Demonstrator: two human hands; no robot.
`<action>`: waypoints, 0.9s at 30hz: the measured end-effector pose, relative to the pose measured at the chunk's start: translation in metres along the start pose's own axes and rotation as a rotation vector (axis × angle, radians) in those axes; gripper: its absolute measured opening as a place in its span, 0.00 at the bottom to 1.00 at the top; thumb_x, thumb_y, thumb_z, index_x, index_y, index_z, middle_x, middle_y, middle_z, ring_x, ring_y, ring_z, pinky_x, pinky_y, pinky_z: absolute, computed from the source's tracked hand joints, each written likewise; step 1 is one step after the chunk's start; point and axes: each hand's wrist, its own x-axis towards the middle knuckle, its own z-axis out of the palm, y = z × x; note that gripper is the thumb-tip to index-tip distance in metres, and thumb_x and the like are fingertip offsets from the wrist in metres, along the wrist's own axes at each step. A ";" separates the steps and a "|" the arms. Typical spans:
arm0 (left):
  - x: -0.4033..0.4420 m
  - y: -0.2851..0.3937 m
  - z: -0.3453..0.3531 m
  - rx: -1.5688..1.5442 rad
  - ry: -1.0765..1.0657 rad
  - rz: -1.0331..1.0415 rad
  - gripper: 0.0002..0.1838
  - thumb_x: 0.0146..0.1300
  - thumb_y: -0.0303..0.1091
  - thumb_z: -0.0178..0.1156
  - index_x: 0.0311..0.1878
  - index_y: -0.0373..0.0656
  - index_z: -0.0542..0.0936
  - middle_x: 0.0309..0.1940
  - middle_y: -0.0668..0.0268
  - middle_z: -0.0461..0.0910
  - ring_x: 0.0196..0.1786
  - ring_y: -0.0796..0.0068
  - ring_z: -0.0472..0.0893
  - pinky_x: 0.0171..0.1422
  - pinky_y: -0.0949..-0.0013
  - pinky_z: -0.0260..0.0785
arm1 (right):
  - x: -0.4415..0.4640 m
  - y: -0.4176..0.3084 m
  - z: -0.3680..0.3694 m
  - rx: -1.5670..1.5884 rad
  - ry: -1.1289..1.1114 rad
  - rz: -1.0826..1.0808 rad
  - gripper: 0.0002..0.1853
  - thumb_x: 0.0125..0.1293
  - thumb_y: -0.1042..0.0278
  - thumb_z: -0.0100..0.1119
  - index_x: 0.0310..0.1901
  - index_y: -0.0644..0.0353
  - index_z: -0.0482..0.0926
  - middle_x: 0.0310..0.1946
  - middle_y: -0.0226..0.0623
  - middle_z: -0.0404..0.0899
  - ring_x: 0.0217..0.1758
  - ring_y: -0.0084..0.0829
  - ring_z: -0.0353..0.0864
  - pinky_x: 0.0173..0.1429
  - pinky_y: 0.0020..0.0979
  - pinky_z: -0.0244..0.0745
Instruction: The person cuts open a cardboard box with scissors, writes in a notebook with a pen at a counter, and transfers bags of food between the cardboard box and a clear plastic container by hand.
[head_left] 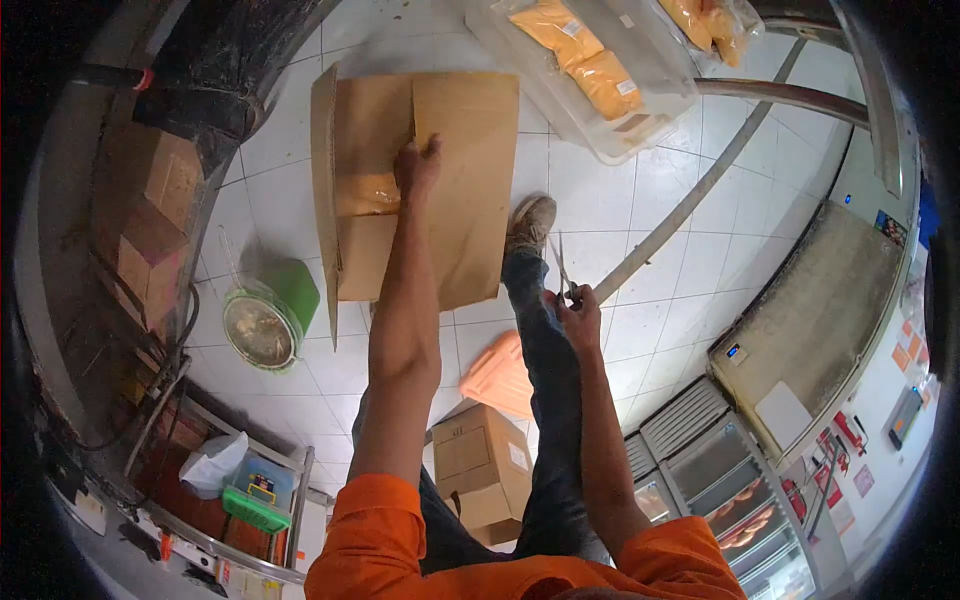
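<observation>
A large cardboard box (470, 190) stands on the tiled floor in front of me. My left hand (418, 168) reaches out to it, fingers curled over the inner edge of its right top flap. Through the gap beside that flap, an orange-yellow plastic-wrapped package (368, 194) shows inside. My right hand (578, 318) holds a pair of scissors (562, 268) by the handles, near my right knee. The scissor blades point away from me and are apart from the box.
Upper right, a translucent plastic tub (640, 125) holds orange-yellow packages (580, 55). A green bin (290, 295) stands left of the box. Behind it are an orange plastic lid-like piece (500, 375) and a smaller carton (480, 455). A long pole (690, 205) slants across the right side.
</observation>
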 end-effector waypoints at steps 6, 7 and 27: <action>-0.084 0.006 -0.031 -0.030 -0.098 -0.114 0.30 0.65 0.59 0.53 0.52 0.37 0.79 0.43 0.47 0.82 0.49 0.43 0.80 0.53 0.50 0.72 | 0.080 -0.065 -0.040 -0.302 -0.066 -0.447 0.28 0.44 0.57 0.82 0.37 0.62 0.72 0.30 0.40 0.77 0.30 0.34 0.77 0.33 0.35 0.73; -0.093 0.004 -0.032 -0.031 -0.127 -0.125 0.29 0.65 0.58 0.53 0.51 0.38 0.80 0.42 0.47 0.83 0.48 0.43 0.81 0.52 0.49 0.72 | 0.104 -0.088 -0.045 -0.381 -0.137 -0.497 0.27 0.44 0.59 0.81 0.39 0.61 0.73 0.33 0.41 0.76 0.35 0.38 0.78 0.36 0.37 0.74; -0.239 -0.068 0.011 0.016 0.120 -0.258 0.22 0.56 0.51 0.64 0.45 0.43 0.83 0.36 0.53 0.84 0.39 0.50 0.84 0.44 0.54 0.77 | 0.298 -0.226 0.228 -0.987 -1.102 -2.087 0.28 0.55 0.68 0.62 0.59 0.48 0.68 0.59 0.24 0.66 0.64 0.27 0.66 0.61 0.31 0.71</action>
